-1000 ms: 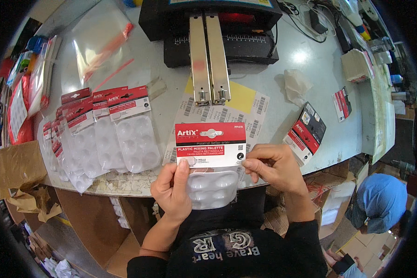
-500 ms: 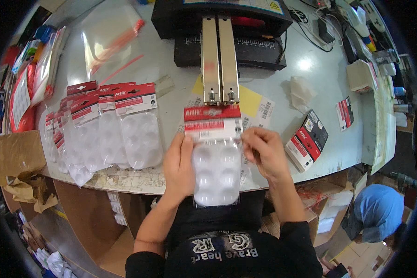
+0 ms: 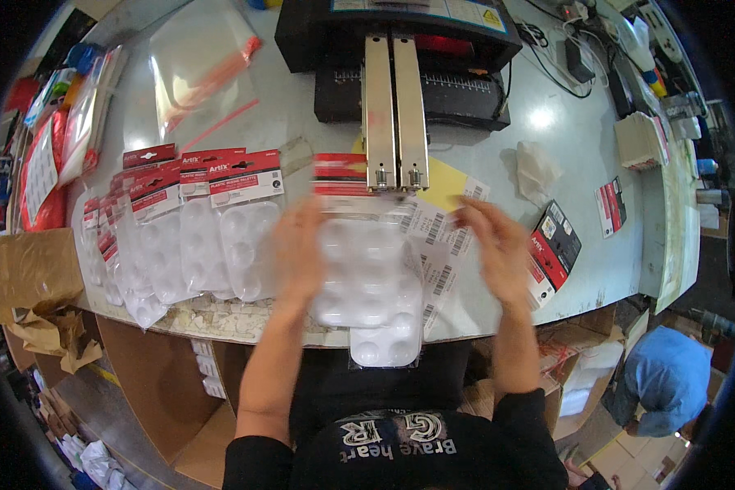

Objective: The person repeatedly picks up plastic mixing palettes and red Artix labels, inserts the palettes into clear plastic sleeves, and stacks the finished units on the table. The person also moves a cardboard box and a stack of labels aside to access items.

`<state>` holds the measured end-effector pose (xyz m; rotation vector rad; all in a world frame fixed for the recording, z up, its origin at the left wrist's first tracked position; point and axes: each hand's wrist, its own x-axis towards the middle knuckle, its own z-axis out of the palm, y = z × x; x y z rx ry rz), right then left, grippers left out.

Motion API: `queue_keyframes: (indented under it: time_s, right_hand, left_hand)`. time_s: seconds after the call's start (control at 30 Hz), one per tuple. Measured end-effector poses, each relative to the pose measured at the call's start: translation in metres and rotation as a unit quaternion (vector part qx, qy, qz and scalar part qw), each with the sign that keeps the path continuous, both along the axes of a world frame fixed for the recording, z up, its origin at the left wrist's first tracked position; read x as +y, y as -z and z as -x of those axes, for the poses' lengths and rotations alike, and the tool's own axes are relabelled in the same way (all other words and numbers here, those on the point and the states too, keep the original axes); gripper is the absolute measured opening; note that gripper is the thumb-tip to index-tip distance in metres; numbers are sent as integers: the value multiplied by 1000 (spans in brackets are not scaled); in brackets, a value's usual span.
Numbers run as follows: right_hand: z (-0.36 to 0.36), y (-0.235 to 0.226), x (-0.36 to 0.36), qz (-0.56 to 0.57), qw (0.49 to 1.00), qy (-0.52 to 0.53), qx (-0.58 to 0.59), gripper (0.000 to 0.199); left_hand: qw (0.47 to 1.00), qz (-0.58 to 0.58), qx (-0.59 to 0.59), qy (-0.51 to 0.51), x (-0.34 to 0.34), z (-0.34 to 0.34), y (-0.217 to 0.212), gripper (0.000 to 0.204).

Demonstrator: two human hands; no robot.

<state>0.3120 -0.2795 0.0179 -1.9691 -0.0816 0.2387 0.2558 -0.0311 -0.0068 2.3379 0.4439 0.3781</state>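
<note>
My left hand (image 3: pixel 299 255), blurred by motion, grips the left side of a clear-bagged white plastic paint palette (image 3: pixel 359 282) with a red and white header card (image 3: pixel 339 173). That card's right part is under the twin metal arms of a black machine (image 3: pixel 396 114). Partly covered by this palette, a second bagged white palette (image 3: pixel 386 341) juts over the table's front edge. Off to the right, my right hand (image 3: pixel 498 249) is apart from both palettes, above barcode sheets (image 3: pixel 437 257); motion smears its fingers, so their grip is unclear.
Several bagged palettes (image 3: pixel 245 245) overlap at left. Clear plastic bags (image 3: pixel 200 69) lie behind them. Folded header cards (image 3: pixel 554 253) and crumpled clear film (image 3: pixel 537 171) are at right. Brown paper (image 3: pixel 28 265) hangs at the left edge. A person in a blue head covering (image 3: pixel 665 380) is at lower right.
The palette in my left hand has shifted left and up, baring another palette beneath it. My right hand has let go of the bag's right edge and moved right, off the palette.
</note>
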Motion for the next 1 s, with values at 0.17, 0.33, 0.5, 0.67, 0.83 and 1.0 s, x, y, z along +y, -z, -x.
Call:
queue_keyframes:
  time_s: [0.17, 0.33, 0.5, 0.67, 0.83, 1.0]
  right_hand:
    - [13, -6, -107, 374, 918, 2, -133, 111]
    - [16, 22, -142, 368, 925, -6, -97, 114]
    - [2, -6, -129, 380, 923, 24, -61, 92]
    - [24, -43, -68, 269, 956, 74, -92, 52]
    - [31, -67, -2, 63, 976, -205, -38, 35]
    - [21, -69, 21, 56, 956, -284, -42, 28]
  left_hand:
    - [950, -282, 7, -133, 65, 27, -34, 33]
    - [994, -28, 75, 70, -8, 66, 5, 25]
    - [983, 170, 6, 65, -45, 63, 3, 15]
    - [828, 558, 31, 55, -56, 70, -39, 10]
    - [884, 450, 62, 114, -63, 80, -54, 14]
    - [916, 379, 77, 108, -59, 78, -57, 13]
